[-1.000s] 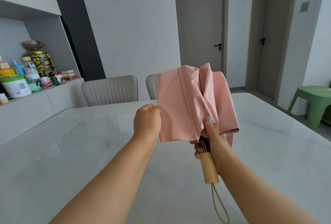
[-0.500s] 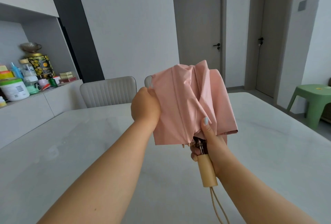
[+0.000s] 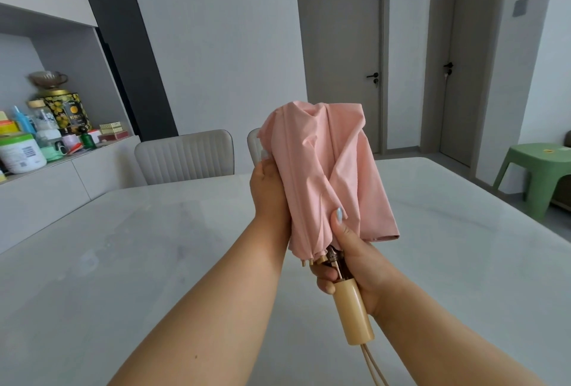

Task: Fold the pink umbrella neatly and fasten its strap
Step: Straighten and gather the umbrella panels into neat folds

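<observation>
The pink umbrella (image 3: 327,175) is collapsed and held upright above the table, its canopy loose and creased, with a flap hanging out on the right side. My right hand (image 3: 349,256) grips the shaft just above the pale wooden handle (image 3: 352,314), thumb pressed on the fabric. My left hand (image 3: 268,191) clasps the canopy's left side, fingers wrapped behind the cloth. A beige wrist cord (image 3: 372,364) dangles from the handle. I cannot see the strap.
A pale marble table (image 3: 129,262) spreads below my arms. Two grey chairs (image 3: 185,157) stand at its far edge. A shelf with jars and bottles (image 3: 40,135) is at the left, a green stool (image 3: 540,175) at the right.
My left hand has gone from pinching the spread left panel to pressing it in against the shaft. The canopy is now narrower and more bunched.
</observation>
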Action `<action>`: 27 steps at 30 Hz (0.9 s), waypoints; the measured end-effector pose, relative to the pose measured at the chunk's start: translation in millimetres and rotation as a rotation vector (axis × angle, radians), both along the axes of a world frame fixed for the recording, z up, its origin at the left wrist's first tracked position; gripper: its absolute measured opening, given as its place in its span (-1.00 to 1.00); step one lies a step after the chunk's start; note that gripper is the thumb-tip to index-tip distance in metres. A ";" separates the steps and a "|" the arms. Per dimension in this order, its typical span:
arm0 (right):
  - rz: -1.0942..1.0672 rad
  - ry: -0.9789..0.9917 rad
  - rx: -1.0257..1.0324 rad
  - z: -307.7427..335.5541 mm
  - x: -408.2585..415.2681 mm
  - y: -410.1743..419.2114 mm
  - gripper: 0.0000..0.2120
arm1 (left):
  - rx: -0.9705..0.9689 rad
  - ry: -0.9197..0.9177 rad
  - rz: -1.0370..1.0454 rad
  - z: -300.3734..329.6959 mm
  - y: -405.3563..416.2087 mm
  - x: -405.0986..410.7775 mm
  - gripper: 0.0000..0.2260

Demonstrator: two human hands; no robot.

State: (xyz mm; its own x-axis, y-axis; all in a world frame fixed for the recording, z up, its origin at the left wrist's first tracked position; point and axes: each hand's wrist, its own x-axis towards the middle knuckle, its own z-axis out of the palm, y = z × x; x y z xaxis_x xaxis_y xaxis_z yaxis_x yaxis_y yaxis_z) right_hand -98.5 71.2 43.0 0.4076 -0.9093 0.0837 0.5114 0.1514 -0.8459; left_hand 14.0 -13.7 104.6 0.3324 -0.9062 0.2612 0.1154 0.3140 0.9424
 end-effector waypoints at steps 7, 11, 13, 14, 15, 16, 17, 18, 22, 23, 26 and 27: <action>0.006 0.059 0.012 -3.2 -1.8 -3.4 -0.34 | -0.015 0.003 0.037 -1.5 5.7 -2.0 -0.70; 0.021 0.035 -0.010 -4.6 -2.9 -5.0 -0.34 | -0.044 -0.037 -0.009 0.2 5.3 1.3 -0.71; 0.016 0.016 -0.017 -4.5 -4.0 -5.6 -0.36 | -0.070 -0.055 -0.031 2.6 0.1 5.9 -0.71; 0.016 0.004 -0.021 -4.4 -4.7 -5.9 -0.36 | -0.080 -0.051 -0.019 4.6 -2.5 9.4 -0.72; 0.019 -0.006 -0.025 -4.0 -5.2 -6.4 -0.35 | -0.093 -0.052 0.008 8.3 -3.9 13.4 -0.76; 0.025 -0.014 -0.029 -4.1 -5.7 -7.1 -0.33 | -0.119 -0.067 0.034 13.6 -4.3 18.7 -0.81; 0.033 -0.018 -0.034 -4.1 -6.1 -7.7 -0.30 | -0.159 -0.098 0.039 20.7 -4.2 24.8 -0.83; 0.041 -0.020 -0.036 -4.2 -6.5 -8.2 -0.27 | -0.203 -0.144 0.023 28.6 -3.5 31.5 -0.82; 0.064 -0.028 -0.033 -5.7 -7.3 -9.0 -0.21 | -0.305 -0.384 -0.072 62.7 1.6 58.0 -0.78; 0.063 -0.030 -0.033 -6.2 -7.5 -9.2 -0.21 | -0.302 -0.449 -0.098 69.9 2.0 62.7 -0.79; 0.070 -0.025 -0.027 -7.4 -7.2 -9.7 -0.23 | -0.236 -0.603 -0.213 89.9 5.4 71.4 -0.87; 0.072 -0.022 -0.023 -7.6 -7.0 -9.8 -0.24 | -0.218 -0.635 -0.245 95.0 5.6 74.1 -0.91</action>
State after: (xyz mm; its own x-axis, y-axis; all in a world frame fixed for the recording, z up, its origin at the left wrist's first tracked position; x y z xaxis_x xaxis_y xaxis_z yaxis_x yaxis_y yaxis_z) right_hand -105.5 61.4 35.4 0.4699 -0.8753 0.1143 0.5187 0.1690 -0.8381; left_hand 88.1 -8.0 199.6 -0.1507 -0.8404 0.5205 -0.3434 0.5383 0.7696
